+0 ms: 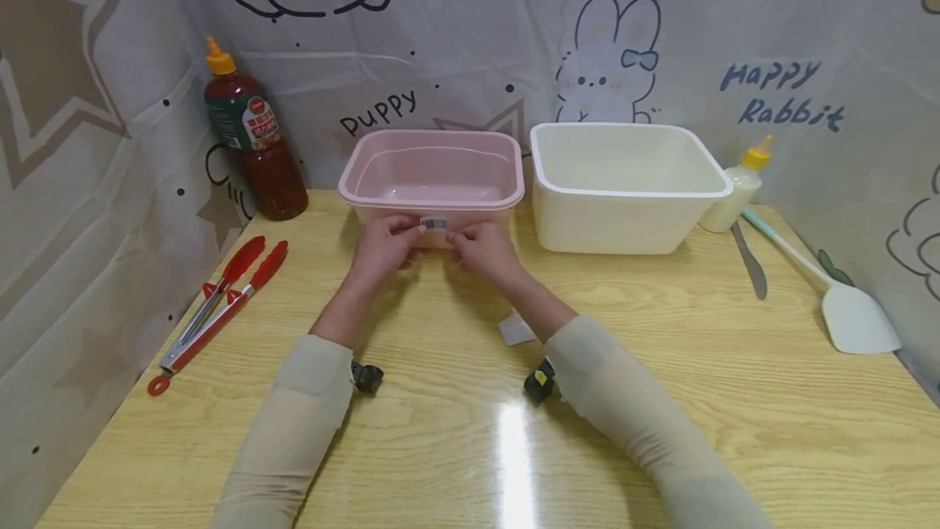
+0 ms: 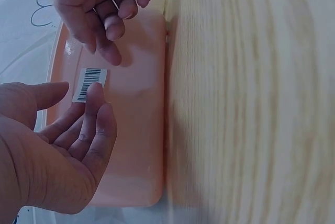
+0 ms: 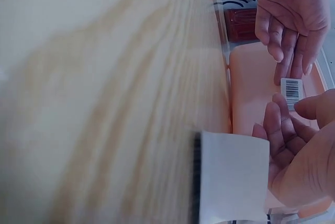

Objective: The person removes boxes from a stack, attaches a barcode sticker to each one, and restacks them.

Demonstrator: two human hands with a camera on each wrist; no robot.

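We find the pink tub at upper centre of the head view, standing on the table with its near wall turned toward the person, which puts the barcode label on that wall within reach of both hands. The left hand sits just left of the label and the right hand just right of it, so the label lies between them. In the left wrist view, at centre left of the frame, the left hand has its fingers nearly straight and apart, one fingertip resting on the label edge; it grips nothing, and the flat contact appears to serve for pressing or rubbing the label rather than lifting it. In the right wrist view, at the right edge of the frame, the right hand shows loosely bent fingers beside the label; we cannot tell whether thumb and finger pinch its lower edge. A white paper slip lies on the table under the right forearm. To the right of the pink tub stands a white tub; red tongs lie at the left, a sauce bottle at upper left, a spatula at the right.
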